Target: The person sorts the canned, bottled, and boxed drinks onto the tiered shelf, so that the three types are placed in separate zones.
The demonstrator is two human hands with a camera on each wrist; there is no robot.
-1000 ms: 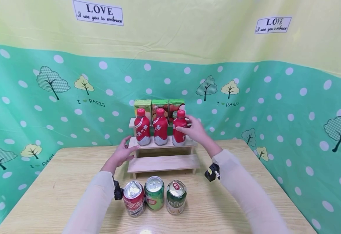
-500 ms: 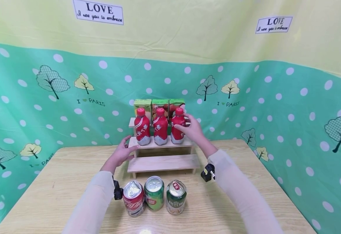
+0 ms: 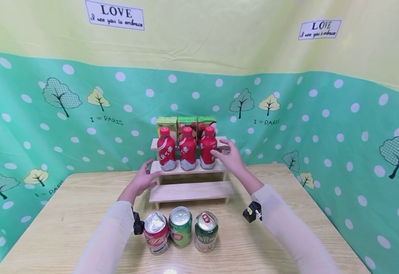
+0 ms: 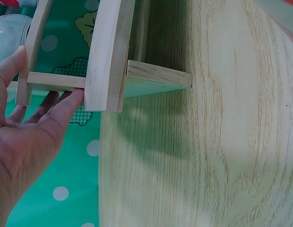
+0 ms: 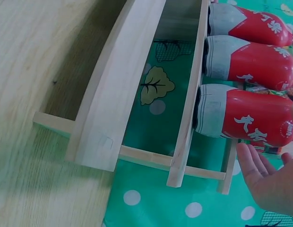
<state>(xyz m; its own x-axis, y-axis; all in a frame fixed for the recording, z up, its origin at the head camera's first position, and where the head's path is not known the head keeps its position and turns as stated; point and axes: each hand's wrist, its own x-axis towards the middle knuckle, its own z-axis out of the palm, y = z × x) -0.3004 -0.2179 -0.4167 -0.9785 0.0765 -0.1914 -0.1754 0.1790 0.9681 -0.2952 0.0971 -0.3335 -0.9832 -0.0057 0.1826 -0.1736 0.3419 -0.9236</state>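
A three-tier wooden display shelf point(image 3: 191, 191) stands at the back of the table. My left hand point(image 3: 140, 182) grips its left end; in the left wrist view the thumb presses on the middle board and the fingers lie behind the side rail point(image 4: 56, 81). Three red bottles with red caps stand upright on the middle tier: left bottle point(image 3: 166, 150), middle bottle point(image 3: 187, 150) and right bottle point(image 3: 207, 148). My right hand point(image 3: 234, 159) is just right of the right bottle, fingers relaxed and apart from it; the thumb tip is close, and I cannot tell whether it touches.
Behind the bottles, three drink cartons point(image 3: 187, 121) line the top tier. In front of the shelf stand a red can point(image 3: 157, 234), a green can point(image 3: 181, 230) and a dark green can point(image 3: 206, 233). A polka-dot cloth point(image 3: 117, 114) hangs behind the table.
My right hand has shifted the right bottle slightly left towards the middle one, let go of it and drawn back to the right. My left hand has stayed on the shelf.
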